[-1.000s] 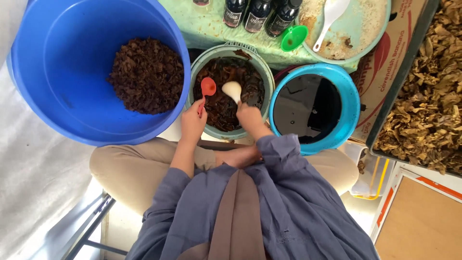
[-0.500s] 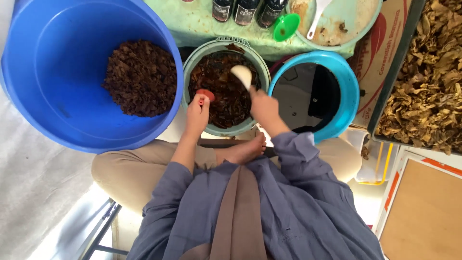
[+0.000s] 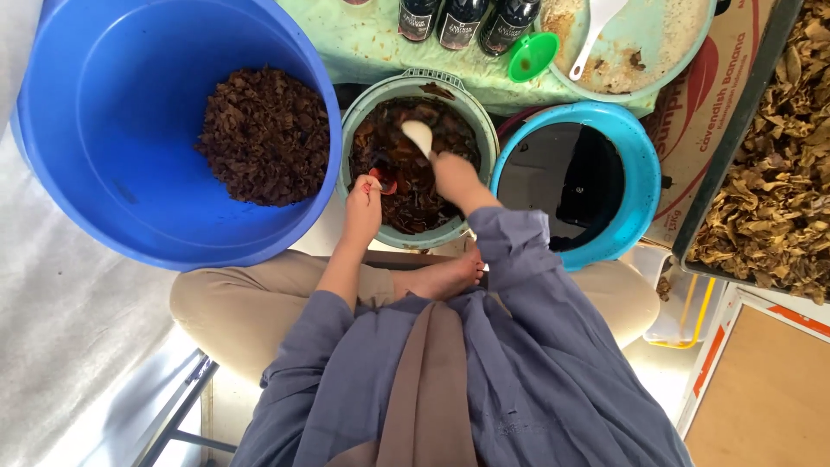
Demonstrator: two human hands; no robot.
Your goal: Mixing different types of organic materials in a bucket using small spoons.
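The right hand point(image 3: 454, 177) is closed around the handle of a white spoon point(image 3: 418, 136); the spoon's bowl points away from the grip, over the far half of the pale green bowl point(image 3: 474, 130). The left hand point(image 3: 363, 207) is closed on a red utensil point(image 3: 380, 180), only a small part of which shows above the knuckles, so its exact kind cannot be told. Both grips sit over the near half of the green bowl, which holds dark, wet-looking leaves point(image 3: 406, 186).

To the left of the left hand, touching the green bowl's rim, stands a large blue tub point(image 3: 104, 130) with a heap of brown dried leaves point(image 3: 264, 134). To the right of the right hand stands a light blue bucket point(image 3: 644, 173), dark inside.

Beyond the spoon lie three dark bottles point(image 3: 458, 17), a small green funnel point(image 3: 532, 56) and a pale tray point(image 3: 674, 52) carrying a white scoop point(image 3: 592, 26). Far right of the grip, a dark bin point(image 3: 761, 112) holds tan dried leaves. A bare foot point(image 3: 445, 277) rests just below the green bowl.
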